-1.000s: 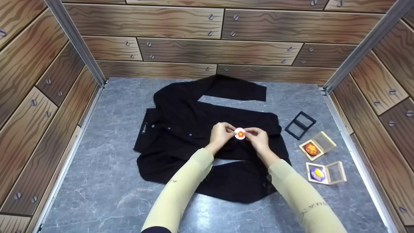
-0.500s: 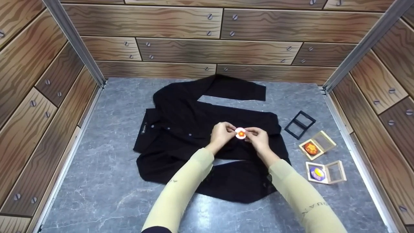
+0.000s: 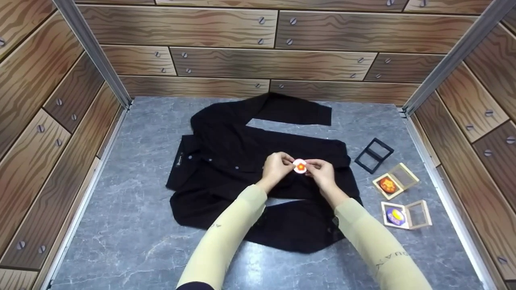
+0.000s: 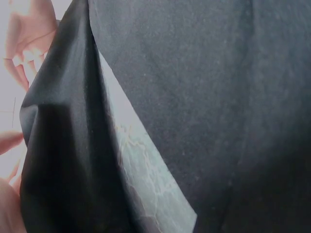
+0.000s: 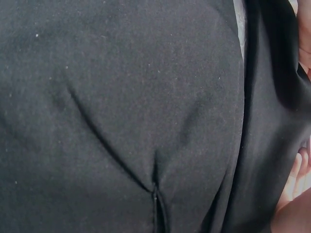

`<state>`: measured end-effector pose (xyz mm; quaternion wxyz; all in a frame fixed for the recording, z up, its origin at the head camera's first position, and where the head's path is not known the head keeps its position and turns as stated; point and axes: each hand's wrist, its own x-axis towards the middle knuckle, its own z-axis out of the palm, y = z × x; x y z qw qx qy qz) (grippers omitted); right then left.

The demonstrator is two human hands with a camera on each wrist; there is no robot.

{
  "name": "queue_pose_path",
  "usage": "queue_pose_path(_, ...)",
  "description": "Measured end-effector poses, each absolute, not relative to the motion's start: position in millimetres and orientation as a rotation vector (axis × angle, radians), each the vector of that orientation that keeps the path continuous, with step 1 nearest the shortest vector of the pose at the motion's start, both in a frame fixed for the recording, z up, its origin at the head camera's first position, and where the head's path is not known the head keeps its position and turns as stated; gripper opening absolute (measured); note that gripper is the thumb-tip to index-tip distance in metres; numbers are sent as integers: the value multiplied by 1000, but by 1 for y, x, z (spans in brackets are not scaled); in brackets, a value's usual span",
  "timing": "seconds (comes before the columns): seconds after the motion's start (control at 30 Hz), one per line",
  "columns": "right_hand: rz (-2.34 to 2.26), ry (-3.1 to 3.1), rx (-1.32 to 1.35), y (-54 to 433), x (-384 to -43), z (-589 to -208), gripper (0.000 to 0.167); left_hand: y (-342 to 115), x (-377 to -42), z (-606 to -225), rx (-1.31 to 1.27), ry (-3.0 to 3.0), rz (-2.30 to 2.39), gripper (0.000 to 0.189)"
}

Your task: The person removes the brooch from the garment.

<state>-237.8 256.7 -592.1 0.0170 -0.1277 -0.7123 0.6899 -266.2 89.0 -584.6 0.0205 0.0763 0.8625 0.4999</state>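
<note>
A black button-up shirt lies spread with its collar to the left in the head view. Over its lower front, my left hand and right hand pinch a small round badge from either side. The badge is white with an orange flower. In the left wrist view, black cloth rises in a fold beside the fingers. The right wrist view likewise has a raised fold of cloth next to the hands. The badge's back and the fingertips behind it are hidden.
Right of the shirt lie an open black frame-like case, an open box with an orange round piece, and another with a purple-and-yellow one. Wood-patterned walls enclose the grey marbled surface.
The badge has shifted very slightly to the right. Otherwise both hands keep their hold on it, and the shirt and cases stay where they were.
</note>
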Motion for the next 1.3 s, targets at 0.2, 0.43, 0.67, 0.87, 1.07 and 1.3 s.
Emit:
queue_pose_path(0.2, 2154, -2191, -385, 257, -237, -591, 26, 91, -267, -585, 242, 2665, 1570, 10)
queue_pose_path(0.43, 2169, -2173, -386, 257, -237, -591, 27, 93, -267, -585, 254, 2668, 1570, 11)
queue_pose_path(0.67, 2121, -2222, -427, 259, -237, -590, 27, 94, -266, -587, 264, 2660, 1569, 13)
queue_pose_path(0.87, 2098, -2266, -444, 261, -238, -590, 26, 95, -266, -589, 269, 2653, 1585, 12)
queue_pose_path(1.07, 2101, -2260, -454, 264, -237, -589, 26, 96, -265, -591, 272, 2659, 1584, 11)
queue_pose_path(1.3, 2088, -2232, -462, 268, -235, -588, 26, 97, -264, -593, 283, 2681, 1559, 10)
